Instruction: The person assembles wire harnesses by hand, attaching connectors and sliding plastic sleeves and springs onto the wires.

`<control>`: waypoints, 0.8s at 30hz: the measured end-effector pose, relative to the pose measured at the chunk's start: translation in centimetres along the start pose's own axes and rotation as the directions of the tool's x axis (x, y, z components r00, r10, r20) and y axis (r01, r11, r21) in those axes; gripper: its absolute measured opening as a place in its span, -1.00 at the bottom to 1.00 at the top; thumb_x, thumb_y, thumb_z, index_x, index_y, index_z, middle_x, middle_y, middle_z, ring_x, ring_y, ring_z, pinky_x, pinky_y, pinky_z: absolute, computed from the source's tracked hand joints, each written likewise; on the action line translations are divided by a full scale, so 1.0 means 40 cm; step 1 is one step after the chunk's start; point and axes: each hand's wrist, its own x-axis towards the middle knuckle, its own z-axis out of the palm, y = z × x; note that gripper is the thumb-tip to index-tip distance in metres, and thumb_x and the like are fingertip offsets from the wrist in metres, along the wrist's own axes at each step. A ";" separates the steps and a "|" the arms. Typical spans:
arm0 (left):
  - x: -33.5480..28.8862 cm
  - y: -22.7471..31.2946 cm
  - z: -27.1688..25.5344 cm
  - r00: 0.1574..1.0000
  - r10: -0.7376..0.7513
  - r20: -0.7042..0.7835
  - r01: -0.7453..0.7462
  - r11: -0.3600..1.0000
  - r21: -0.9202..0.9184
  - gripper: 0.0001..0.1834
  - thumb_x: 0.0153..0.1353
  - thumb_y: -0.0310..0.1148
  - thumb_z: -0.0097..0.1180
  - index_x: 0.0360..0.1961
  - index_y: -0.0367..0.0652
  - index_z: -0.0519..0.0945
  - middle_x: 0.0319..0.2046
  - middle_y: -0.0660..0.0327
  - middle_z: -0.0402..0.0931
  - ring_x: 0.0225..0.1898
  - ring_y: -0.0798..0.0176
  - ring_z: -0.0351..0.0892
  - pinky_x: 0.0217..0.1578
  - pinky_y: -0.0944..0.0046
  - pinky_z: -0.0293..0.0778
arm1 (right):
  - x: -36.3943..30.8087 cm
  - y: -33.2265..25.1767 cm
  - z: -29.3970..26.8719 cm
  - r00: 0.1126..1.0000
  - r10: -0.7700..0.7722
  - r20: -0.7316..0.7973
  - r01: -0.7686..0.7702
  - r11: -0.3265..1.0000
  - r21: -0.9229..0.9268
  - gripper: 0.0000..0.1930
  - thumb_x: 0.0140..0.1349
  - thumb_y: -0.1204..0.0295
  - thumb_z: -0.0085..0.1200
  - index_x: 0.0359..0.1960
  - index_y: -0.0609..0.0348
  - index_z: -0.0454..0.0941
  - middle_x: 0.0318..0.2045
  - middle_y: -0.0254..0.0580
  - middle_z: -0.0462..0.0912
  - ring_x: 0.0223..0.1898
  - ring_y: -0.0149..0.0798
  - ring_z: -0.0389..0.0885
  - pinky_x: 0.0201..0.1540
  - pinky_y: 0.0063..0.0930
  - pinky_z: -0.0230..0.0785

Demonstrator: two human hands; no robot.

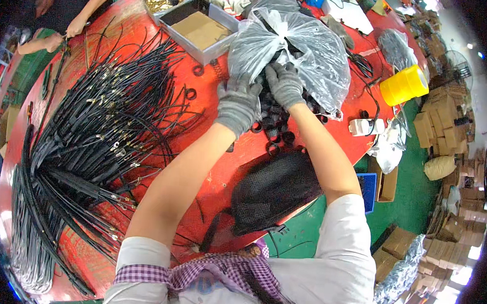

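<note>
A large clear plastic bag (321, 59) with dark contents lies on the red table in front of me. My left hand (239, 102), in a grey glove, grips the bag's near left edge. My right hand (286, 86), gloved too, has its fingers bent around plastic by the bag's opening; its fingertips are partly hidden. Below and between the hands, small black rings (274, 137) lie in a heap, touching the bag's mouth. A black mesh bag (274, 190) rests just nearer to me, at the table's edge.
A big bundle of black cables (101, 115) covers the left side. Beyond it stands a grey bin (219, 50) holding cardboard. Yellow tape rolls (405, 85) and a white device (366, 126) sit at the right. Another person's hand (76, 26) holds a cable at the far left.
</note>
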 end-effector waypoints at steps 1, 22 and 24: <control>0.012 -0.018 0.004 1.000 -0.007 0.029 0.008 1.000 -0.020 -0.55 -0.02 -0.07 0.03 -0.05 0.15 0.41 0.09 0.14 0.22 0.07 0.06 0.21 -0.02 -0.10 0.13 | 0.003 -0.013 -0.020 1.000 -0.004 -0.004 0.004 1.000 0.008 -0.55 0.14 -0.01 -0.26 -0.11 -0.01 0.46 -0.15 0.16 0.45 -0.06 0.16 0.33 0.00 -0.09 0.17; 0.236 -0.305 -0.042 0.958 -0.151 0.244 0.065 0.942 0.328 -0.69 0.13 -0.32 -0.23 -0.13 0.06 0.48 -0.22 0.06 0.49 -0.22 0.07 0.54 -0.28 0.11 0.45 | 0.163 0.225 -0.163 0.985 -0.128 -0.119 0.104 0.977 -0.187 -0.42 -0.14 0.26 0.18 0.02 -0.01 0.36 0.03 -0.10 0.37 0.07 -0.11 0.30 0.16 -0.39 0.11; 0.188 -0.285 0.001 0.932 -0.202 0.303 0.137 0.966 0.220 -0.62 0.13 -0.31 -0.24 0.01 0.07 0.36 -0.09 -0.01 0.40 -0.12 0.04 0.48 -0.22 0.04 0.43 | 0.124 0.219 -0.138 0.984 -0.144 -0.105 0.140 0.989 -0.049 -0.36 -0.17 0.25 0.19 0.06 -0.03 0.32 0.10 -0.12 0.30 0.14 -0.10 0.19 0.20 -0.38 0.03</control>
